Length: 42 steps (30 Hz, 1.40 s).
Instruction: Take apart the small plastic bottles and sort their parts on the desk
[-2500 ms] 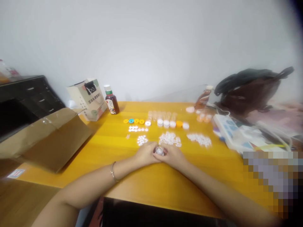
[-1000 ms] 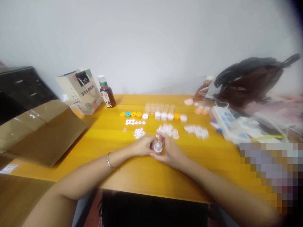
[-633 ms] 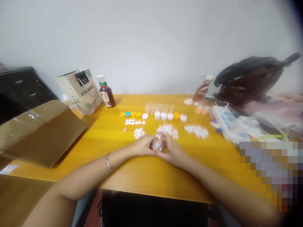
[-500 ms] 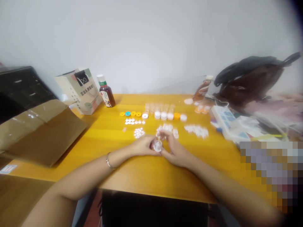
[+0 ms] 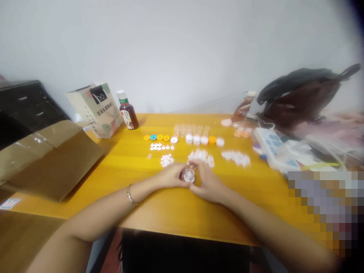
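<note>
1. Your left hand (image 5: 170, 176) and right hand (image 5: 207, 183) meet over the yellow desk (image 5: 136, 167); both grips are closed on a small clear jar (image 5: 189, 175).
2. The jar sits between your fingertips, just above the desk.
3. Just beyond it lie heaps of small clear parts (image 5: 202, 156); farther back stands a row of coloured rings (image 5: 156, 137).
4. A brown bottle (image 5: 127, 111) stands at the far left.

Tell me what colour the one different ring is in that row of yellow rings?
Blue. The ring sits second from the left among the yellow rings; the head view shows it.
</note>
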### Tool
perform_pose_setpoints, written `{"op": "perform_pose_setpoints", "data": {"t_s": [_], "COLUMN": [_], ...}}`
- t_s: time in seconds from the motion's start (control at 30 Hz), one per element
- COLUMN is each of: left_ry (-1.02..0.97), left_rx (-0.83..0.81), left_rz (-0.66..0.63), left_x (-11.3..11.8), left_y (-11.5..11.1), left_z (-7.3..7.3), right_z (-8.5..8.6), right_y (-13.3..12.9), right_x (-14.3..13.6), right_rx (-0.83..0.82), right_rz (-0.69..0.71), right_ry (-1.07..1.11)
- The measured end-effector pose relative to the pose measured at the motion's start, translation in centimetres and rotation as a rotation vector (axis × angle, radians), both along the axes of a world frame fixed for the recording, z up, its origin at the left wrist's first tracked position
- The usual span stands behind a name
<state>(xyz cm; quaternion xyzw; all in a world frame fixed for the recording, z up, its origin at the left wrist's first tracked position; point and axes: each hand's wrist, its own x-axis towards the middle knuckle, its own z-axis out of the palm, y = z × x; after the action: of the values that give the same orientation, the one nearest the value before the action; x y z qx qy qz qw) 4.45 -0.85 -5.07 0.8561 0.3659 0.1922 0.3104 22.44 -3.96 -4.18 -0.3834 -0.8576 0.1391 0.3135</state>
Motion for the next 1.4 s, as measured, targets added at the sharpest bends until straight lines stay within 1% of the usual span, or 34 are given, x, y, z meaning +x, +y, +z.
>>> {"op": "perform_pose_setpoints", "data": {"t_s": [0.1, 0.2, 0.27, 0.33, 0.4, 0.5, 0.6, 0.67, 0.73, 0.8, 0.87, 1.0, 1.07, 1.13, 1.23, 1.3, 1.33, 1.4], "left_ry": [0.013, 0.016, 0.007, -0.004, -0.006, -0.004, -0.008, -0.014, -0.014, -0.013, -0.012, 0.002, -0.007, -0.017, 0.012, 0.026, 0.022, 0.005], "left_rx": [0.029, 0.058, 0.060, 0.053, 0.042, 0.032, 0.066, 0.084, 0.079, 0.067, 0.063, 0.052, 0.044, 0.048, 0.064, 0.066, 0.063, 0.051], "left_rz": [0.024, 0.022, 0.014, 0.009, 0.002, -0.012, -0.004, 0.002, 0.003, 0.000, -0.009, -0.016, -0.031, -0.042, -0.018, -0.011, -0.014, -0.023], "left_x": [0.0, 0.0, 0.1, 0.1, 0.1, 0.0, -0.1, -0.1, 0.0, 0.1, 0.1, 0.1, 0.1, 0.1, 0.1, 0.1, 0.2, 0.2], "left_y": [0.2, 0.2, 0.0, -0.1, -0.2, 0.0, 0.3, 0.3, 0.2, 0.1, 0.0, 0.1, 0.1, 0.2, 0.1, 0.0, 0.0, -0.1], "left_z": [-0.4, -0.5, -0.2, 0.1, 0.2, -0.1, -0.6, -0.6, -0.5, -0.2, 0.0, 0.0, 0.0, -0.1, 0.0, 0.1, 0.2, 0.3], "right_z": [-0.4, -0.8, -0.7, -0.4, 0.0, 0.4, 0.3, 0.1, 0.1, 0.3, 0.5, 1.2, 1.5, 1.6, 1.5, 1.3, 1.2, 1.1], "right_y": [0.2, 0.5, 0.5, 0.3, 0.1, -0.3, -0.2, -0.1, 0.0, 0.1, 0.2, 0.3, 0.3, 0.3, 0.2, 0.3, 0.3, 0.3], "right_x": [-0.2, -0.4, -0.5, -0.6, -0.6, -0.6, -0.6, -0.7, -0.9, -0.9, -0.9, -0.5, -0.3, -0.2, -0.4, -0.6, -0.7, -0.7], "right_rx": [-0.008, -0.069, -0.126, -0.148, -0.109, -0.022, 0.000, -0.028, -0.081, -0.125, -0.127, -0.048, -0.013, 0.003, -0.006, -0.030, -0.041, -0.051], "right_rz": [-0.089, -0.153, -0.152, -0.133, -0.105, -0.082, -0.136, -0.179, -0.190, -0.171, -0.126, 0.031, 0.083, 0.051, -0.096, -0.155, -0.154, -0.104], "right_ry": [0.005, 0.012, 0.003, -0.012, -0.032, -0.041, -0.022, -0.038, -0.079, -0.126, -0.154, -0.188, -0.201, -0.175, -0.141, -0.179, -0.204, -0.226]}}
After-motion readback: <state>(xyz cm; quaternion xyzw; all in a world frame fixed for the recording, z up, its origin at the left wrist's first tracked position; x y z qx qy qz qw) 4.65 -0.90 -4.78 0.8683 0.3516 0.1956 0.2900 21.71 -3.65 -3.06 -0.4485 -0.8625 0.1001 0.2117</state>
